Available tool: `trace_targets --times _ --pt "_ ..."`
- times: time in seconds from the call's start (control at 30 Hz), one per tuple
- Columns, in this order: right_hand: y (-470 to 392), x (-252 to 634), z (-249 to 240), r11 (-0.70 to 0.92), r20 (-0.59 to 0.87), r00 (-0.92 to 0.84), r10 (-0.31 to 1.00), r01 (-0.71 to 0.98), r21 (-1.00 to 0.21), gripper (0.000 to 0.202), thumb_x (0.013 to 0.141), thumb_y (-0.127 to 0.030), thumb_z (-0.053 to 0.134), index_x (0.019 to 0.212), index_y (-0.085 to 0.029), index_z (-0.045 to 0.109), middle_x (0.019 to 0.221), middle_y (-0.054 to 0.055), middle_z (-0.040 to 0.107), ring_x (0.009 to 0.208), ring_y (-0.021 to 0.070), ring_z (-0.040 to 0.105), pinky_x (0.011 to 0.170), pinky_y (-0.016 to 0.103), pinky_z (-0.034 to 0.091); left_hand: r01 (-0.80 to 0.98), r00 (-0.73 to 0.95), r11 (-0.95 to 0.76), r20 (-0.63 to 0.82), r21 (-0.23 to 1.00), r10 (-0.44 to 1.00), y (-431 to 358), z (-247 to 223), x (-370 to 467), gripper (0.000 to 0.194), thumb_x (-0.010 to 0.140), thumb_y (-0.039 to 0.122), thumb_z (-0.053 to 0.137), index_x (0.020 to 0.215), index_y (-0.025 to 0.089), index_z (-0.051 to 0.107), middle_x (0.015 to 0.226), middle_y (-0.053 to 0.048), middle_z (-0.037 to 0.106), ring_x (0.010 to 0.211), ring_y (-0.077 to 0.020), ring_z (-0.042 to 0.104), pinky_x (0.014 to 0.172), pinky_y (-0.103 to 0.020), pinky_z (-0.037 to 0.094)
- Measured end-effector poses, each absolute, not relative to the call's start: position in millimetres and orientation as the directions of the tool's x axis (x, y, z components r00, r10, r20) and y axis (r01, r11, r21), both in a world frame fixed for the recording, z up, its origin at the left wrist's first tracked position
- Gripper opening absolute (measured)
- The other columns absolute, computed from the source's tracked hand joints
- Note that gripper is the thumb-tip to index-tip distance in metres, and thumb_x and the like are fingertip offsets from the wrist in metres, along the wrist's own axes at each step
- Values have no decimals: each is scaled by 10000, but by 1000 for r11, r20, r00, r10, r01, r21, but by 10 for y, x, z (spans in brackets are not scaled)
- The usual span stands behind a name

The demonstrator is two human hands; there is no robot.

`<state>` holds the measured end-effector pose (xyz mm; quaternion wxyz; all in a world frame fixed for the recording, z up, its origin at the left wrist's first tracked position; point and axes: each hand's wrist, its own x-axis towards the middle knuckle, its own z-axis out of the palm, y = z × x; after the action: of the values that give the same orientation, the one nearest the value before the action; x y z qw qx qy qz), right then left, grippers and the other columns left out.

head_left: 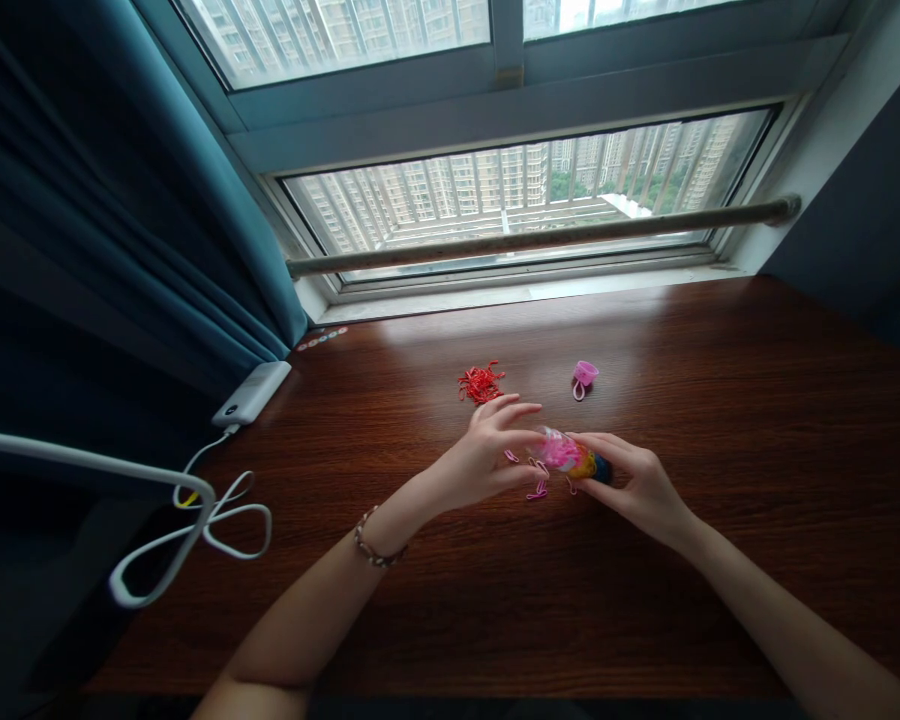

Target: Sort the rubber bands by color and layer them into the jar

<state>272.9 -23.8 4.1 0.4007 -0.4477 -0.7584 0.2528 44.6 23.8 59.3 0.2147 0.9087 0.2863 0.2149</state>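
A clear container (562, 452) with pink, yellow and dark blue contents lies on its side, low over the wooden table. My right hand (637, 485) grips its dark end between thumb and fingers. At the other end, my left hand (499, 450) has its fingers spread around the opening, the thumb below and close to it. Several pink clips (538, 490) lie on the table just under the container. Behind my left hand is a heap of small red clips (481, 382). A pink ring-shaped cap with a loop (585, 374) rests farther back.
A white power bank (251, 394) with a coiled white cable (247, 508) sits at the left by the blue curtain (217, 250). A white curved tube (82, 458) crosses the left side. The window and its rail (525, 243) bound the table's back.
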Motion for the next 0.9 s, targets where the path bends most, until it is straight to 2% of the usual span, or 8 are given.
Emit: trace_targets --times 0.13,0.23,0.3,0.37,0.43,0.5,0.73,0.9 --pt "-224 2756 131 452 401 -210 892 451 -769 414 733 -207 609 1142 -233 546 1118 44 589 1004 221 555 866 326 452 329 714 -696 314 638 626 312 773 319 284 752 294 617 1028 225 617 1226 -80 504 1153 -224 430 976 -390 344" --pt "-220 2764 137 442 413 -168 895 443 -780 405 737 -222 616 1136 -226 545 1109 41 595 995 215 559 864 316 449 451 648 -602 222 658 728 370 783 233 216 763 290 600 943 173 623 1008 -70 605 907 -167 564 801 -286 445" --pt "-220 2764 125 437 415 -152 897 444 -782 407 735 -219 620 1135 -224 542 1105 39 597 991 212 559 866 312 447 657 566 -501 70 563 822 410 700 183 169 741 291 615 836 151 616 818 -46 621 722 -147 575 648 -247 444" --pt "-222 2762 114 433 414 -146 899 444 -784 405 735 -216 623 1132 -222 542 1106 39 595 992 211 558 867 310 445 830 473 -407 -93 382 876 446 563 151 150 704 287 634 727 144 596 698 -34 603 617 -146 551 558 -237 403" --pt "-223 2761 109 431 411 -146 900 445 -785 401 735 -213 622 1128 -219 542 1107 40 595 992 213 559 866 310 446 896 424 -376 -197 238 884 471 406 149 137 696 270 616 661 143 574 655 -39 590 591 -154 543 541 -242 379" --pt "-222 2763 109 432 412 -148 899 450 -782 401 735 -204 616 1130 -218 542 1106 40 595 992 215 559 867 313 447 899 426 -383 -221 215 877 484 268 180 84 706 226 573 675 147 569 682 -45 594 610 -158 546 548 -243 374" --pt "-222 2769 103 430 408 -155 900 469 -771 418 738 -176 609 1145 -220 530 1124 35 586 1011 206 549 885 308 436 686 646 -513 -108 516 755 423 118 391 144 699 156 541 831 161 598 812 -27 568 708 -130 529 638 -218 415" --pt "-227 2749 120 437 410 -164 897 462 -772 403 744 -204 613 1139 -222 532 1120 40 588 1008 215 553 879 320 444 555 733 -527 -78 643 676 344 116 453 250 689 192 611 939 184 607 910 -26 533 741 -117 522 682 -218 431"
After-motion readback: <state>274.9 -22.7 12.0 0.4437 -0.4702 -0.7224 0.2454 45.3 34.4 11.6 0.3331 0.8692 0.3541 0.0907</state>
